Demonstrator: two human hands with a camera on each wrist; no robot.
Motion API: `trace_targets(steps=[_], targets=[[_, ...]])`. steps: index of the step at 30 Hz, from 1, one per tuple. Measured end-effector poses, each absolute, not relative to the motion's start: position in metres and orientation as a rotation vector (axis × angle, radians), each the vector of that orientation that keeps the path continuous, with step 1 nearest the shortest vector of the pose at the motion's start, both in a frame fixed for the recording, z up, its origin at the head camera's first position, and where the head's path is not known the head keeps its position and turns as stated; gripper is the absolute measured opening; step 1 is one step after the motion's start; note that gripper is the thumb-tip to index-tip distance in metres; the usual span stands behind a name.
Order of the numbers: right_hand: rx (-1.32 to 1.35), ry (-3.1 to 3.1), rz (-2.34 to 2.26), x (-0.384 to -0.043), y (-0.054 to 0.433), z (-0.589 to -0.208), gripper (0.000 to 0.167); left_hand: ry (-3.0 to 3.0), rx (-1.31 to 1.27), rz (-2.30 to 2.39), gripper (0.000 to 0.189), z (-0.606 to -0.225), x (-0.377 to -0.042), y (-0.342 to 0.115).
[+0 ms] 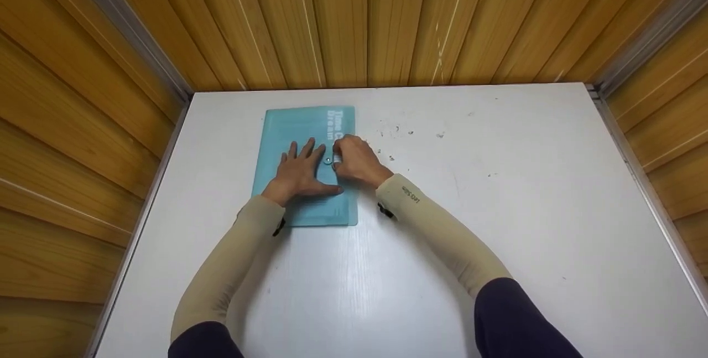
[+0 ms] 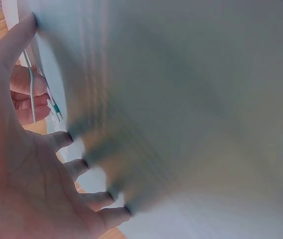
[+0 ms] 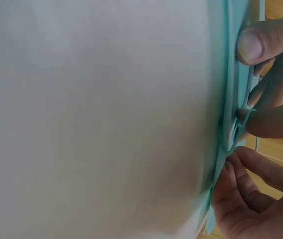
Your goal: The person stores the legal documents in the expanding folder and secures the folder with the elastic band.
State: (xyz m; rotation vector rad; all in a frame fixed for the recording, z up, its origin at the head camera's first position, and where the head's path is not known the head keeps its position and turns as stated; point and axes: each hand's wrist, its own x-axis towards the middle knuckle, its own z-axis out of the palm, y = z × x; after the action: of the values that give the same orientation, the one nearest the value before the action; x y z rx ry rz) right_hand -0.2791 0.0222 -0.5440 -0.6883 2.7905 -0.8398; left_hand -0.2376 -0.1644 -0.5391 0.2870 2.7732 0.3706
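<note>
A teal snap-button document folder with white lettering lies on the white table. Flat on its front, fingers spread and thumb stretched toward the flap edge, my left hand presses it down; the left wrist view shows that palm and its fingertips against the sheet. My right hand is curled at the flap edge beside the round snap button. In the right wrist view, its thumb and fingers pinch the teal flap there. Part of the flap is hidden under the right hand.
The white table has small dark marks right of the folder. Wood-look panel walls stand at the back and both sides, with metal strips at the corners.
</note>
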Motion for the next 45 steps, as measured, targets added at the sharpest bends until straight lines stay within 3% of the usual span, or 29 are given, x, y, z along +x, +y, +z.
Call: trace_targets(steps=[8,22,32,45], targets=[[-0.797,2.717,-0.977,-0.281,0.022,-0.551,0.027,2.791,0.309,0.346,0.126,-0.541,-0.237,-0.166],[-0.788,2.857,-0.752,-0.277,0.001,-0.551,0.02,2.789,0.308,0.378,0.126,-0.54,-0.236,-0.166],[-0.802,2.911,-0.626,-0.278,-0.004,-0.552,0.02,2.815,0.255,0.443,0.138,-0.543,-0.238,-0.166],[-0.887,2.902,-0.586,-0.28,-0.003,-0.554,0.022,2.829,0.237,0.442,0.136,-0.543,-0.236,-0.165]])
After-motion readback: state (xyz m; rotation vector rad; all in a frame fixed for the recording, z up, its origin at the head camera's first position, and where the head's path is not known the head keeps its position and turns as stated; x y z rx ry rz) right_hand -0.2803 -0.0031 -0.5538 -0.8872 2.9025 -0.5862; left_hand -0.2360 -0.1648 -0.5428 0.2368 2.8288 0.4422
